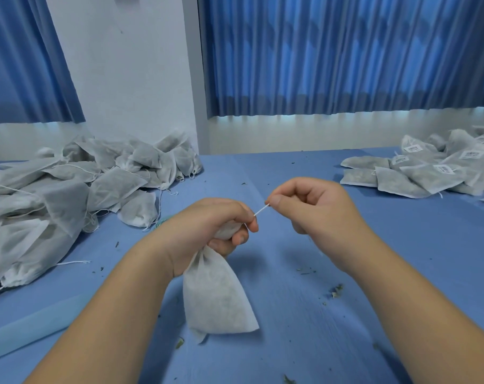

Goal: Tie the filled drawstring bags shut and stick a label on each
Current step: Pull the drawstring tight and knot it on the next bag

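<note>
Working over the open middle of the blue bench (pixel 290 167), keeping between a big heap of loose-stringed bags (pixel 69 189) crowding the left edge and a smaller heap of labelled bags (pixel 429 173) sitting well apart at the right edge. Clenching the left hand (pixel 215 225) round the gathered neck of a filled white bag (pixel 218 297), letting its body hang below the fist toward the near edge. Pinching the drawstring (pixel 261 210) between thumb and forefinger of the right hand (pixel 312 206), holding it taut across the short gap between the hands. Hiding the bag's mouth inside the left fist. Losing both heaps past the frame edges. Finding the label print too small to read.
</note>
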{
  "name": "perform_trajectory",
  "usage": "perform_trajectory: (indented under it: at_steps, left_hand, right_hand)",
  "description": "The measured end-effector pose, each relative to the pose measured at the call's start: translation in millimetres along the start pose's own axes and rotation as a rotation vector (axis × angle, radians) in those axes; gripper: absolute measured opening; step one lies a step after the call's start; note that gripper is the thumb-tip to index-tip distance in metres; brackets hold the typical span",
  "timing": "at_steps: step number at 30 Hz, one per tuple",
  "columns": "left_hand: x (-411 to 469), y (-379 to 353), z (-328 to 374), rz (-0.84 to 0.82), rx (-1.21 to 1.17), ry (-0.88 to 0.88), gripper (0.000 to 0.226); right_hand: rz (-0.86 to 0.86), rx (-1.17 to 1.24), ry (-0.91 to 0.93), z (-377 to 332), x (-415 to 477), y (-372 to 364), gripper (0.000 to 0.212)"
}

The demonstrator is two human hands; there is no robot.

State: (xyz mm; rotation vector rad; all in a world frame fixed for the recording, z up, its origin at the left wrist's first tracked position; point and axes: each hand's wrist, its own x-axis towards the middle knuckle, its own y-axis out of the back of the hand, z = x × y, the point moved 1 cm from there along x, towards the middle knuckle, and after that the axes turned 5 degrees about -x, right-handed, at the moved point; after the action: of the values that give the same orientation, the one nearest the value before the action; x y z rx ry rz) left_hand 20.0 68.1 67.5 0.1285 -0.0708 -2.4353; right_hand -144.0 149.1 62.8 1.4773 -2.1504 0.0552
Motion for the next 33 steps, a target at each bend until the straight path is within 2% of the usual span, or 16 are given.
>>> perform_trajectory:
  at_steps: [3,8,12,17,21,23,27,29,33]
  left_hand:
    - [0,0,0,-0.004,-0.002,-0.007,0.015]
    - [-2,0,3,-0.113,-0.281,-0.083,0.017]
    - [-1,-7,4,-0.014,-0.367,-0.192,0.015]
    - [2,-11,0,0.290,-0.158,-0.285,0.020]
    - [1,-15,-1,0.395,0.140,-0.334,0.030]
    - [0,-14,0,0.377,0.230,-0.311,0.031]
    - [-3,-12,1,0.226,0.319,-0.234,0.023]
    - [-5,-11,2,0.136,0.271,-0.201,0.018]
    - [-7,-12,4,-0.026,0.090,-0.138,0.018]
  right_hand:
    - [-0.009,-0.007,0.004,-1,-1,0,0.015]
    - [0.028,-0.075,-0.015,-1,-1,-1,0.015]
    - [0.009,-0.097,-0.028,2,-1,-9,0.018]
    - [-0.111,-0.263,0.025,2,-7,-19,0.020]
    - [-0.138,-0.229,0.055,-4,-8,-13,0.020]
    - [-0.118,-0.163,0.055,-7,-8,-6,0.019]
    - [-0.080,-0.119,0.050,-8,-4,5,0.024]
    - [-0.048,-0.124,0.039,-6,-3,7,0.027]
    - [-0.054,-0.137,-0.013,-1,-2,2,0.020]
